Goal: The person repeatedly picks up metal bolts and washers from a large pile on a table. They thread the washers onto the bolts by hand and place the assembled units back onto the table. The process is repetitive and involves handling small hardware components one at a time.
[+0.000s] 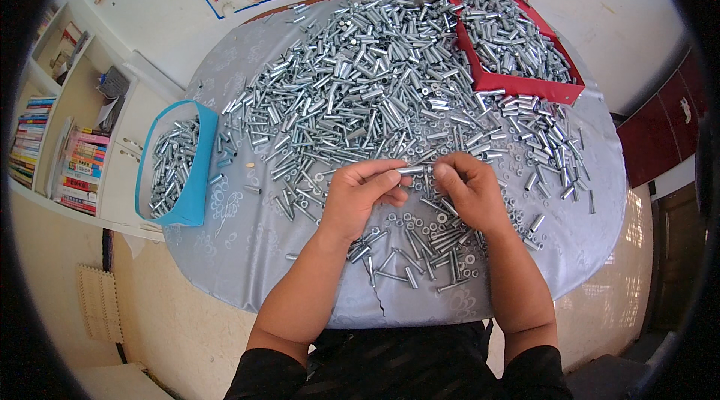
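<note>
Steel, stiff and slick: I pinch a thin metal sleeve (411, 170) between my left hand (360, 194) and right hand (469, 190), fingertips closed on its ends, above the table's (247, 250) near edge. Light; loose sleeves (360, 77) heaped beyond.

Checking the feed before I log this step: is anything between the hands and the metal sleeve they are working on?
Nothing visible. The left hand and right hand both pinch the metal sleeve directly, just above the loose parts on the table.
</note>
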Tool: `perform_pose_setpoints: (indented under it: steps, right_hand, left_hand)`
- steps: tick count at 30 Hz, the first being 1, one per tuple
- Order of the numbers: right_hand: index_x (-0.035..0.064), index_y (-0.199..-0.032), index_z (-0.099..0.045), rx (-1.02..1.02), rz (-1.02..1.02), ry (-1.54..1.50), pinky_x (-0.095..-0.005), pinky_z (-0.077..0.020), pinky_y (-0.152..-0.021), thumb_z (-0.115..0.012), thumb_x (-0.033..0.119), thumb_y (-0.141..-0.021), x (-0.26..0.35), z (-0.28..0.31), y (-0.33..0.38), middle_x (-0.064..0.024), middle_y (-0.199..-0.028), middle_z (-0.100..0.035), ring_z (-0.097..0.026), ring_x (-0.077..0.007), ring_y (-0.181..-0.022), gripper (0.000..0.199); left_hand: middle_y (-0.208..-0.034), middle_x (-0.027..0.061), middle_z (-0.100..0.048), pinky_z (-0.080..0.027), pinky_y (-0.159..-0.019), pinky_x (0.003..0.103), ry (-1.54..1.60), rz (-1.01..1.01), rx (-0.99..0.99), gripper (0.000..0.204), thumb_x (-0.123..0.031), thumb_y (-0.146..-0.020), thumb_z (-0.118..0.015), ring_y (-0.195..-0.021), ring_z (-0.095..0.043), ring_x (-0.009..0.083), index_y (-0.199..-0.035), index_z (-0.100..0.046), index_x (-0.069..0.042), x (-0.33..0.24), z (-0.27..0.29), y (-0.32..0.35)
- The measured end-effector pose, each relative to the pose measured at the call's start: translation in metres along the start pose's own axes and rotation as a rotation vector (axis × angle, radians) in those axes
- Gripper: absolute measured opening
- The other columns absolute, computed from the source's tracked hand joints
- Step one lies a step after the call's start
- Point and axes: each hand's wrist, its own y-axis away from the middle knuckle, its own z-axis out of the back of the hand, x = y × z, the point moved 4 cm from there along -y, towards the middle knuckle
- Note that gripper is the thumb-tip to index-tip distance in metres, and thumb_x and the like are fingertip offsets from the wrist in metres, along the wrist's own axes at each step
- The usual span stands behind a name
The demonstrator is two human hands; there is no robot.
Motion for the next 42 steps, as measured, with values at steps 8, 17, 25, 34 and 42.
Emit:
perform_pose_setpoints:
  steps: [8, 17, 25, 34, 42]
  right_hand:
    - [-0.0010, -0.095, -0.065, -0.014, 0.029, 0.001, -0.0254, -0.0474, -0.068, -0.069, 0.011, -0.086, 0.006, -0.001, -0.001, -0.0062, -0.081, -0.064, -0.056, -0.0092, -0.072, 0.015]
    - [-0.0012, -0.096, -0.065, -0.015, 0.077, 0.003, -0.0252, -0.0468, -0.068, -0.070, 0.014, -0.086, 0.006, -0.004, 0.001, -0.0057, -0.080, -0.063, -0.057, -0.0114, -0.072, 0.019]
    - [0.0001, -0.098, -0.066, -0.032, 0.122, 0.037, -0.0252, -0.0463, -0.066, -0.068, 0.015, -0.088, 0.003, -0.003, 0.002, -0.0050, -0.080, -0.063, -0.057, -0.0113, -0.071, 0.018]
    - [0.0006, -0.101, -0.066, -0.007, 0.016, -0.122, -0.0256, -0.0485, -0.070, -0.072, 0.008, -0.084, -0.001, -0.004, 0.002, -0.0041, -0.085, -0.066, -0.059, -0.0103, -0.076, 0.020]
    - [-0.0005, -0.098, -0.066, 0.074, -0.133, -0.147, -0.0230, -0.0474, -0.066, -0.070, 0.010, -0.087, -0.006, -0.003, 0.002, -0.0042, -0.085, -0.066, -0.058, -0.0071, -0.076, 0.015]
  left_hand:
    - [-0.092, 0.0148, -0.071, -0.059, -0.064, 0.029, 0.011, 0.002, 0.011, 0.024, -0.007, -0.091, -0.061, -0.072, -0.069, 0.0181, -0.112, -0.064, 0.004, 0.000, 0.001, 0.000]
    - [-0.091, 0.0142, -0.070, -0.059, -0.064, 0.029, 0.011, 0.001, 0.000, 0.024, -0.007, -0.091, -0.060, -0.072, -0.069, 0.0179, -0.111, -0.064, 0.005, 0.000, 0.001, 0.000]
    - [-0.091, 0.0142, -0.070, -0.058, -0.065, 0.030, 0.026, 0.005, 0.008, 0.024, -0.007, -0.091, -0.060, -0.071, -0.068, 0.0176, -0.111, -0.064, 0.005, 0.000, 0.000, 0.000]
    - [-0.091, 0.0147, -0.070, -0.058, -0.065, 0.030, 0.011, 0.044, -0.001, 0.025, -0.008, -0.091, -0.060, -0.071, -0.068, 0.0184, -0.112, -0.064, 0.006, 0.003, -0.002, 0.001]
    - [-0.093, 0.0148, -0.070, -0.058, -0.066, 0.030, -0.030, -0.012, 0.015, 0.025, -0.003, -0.090, -0.061, -0.071, -0.067, 0.0170, -0.113, -0.064, 0.004, -0.001, -0.004, 0.002]
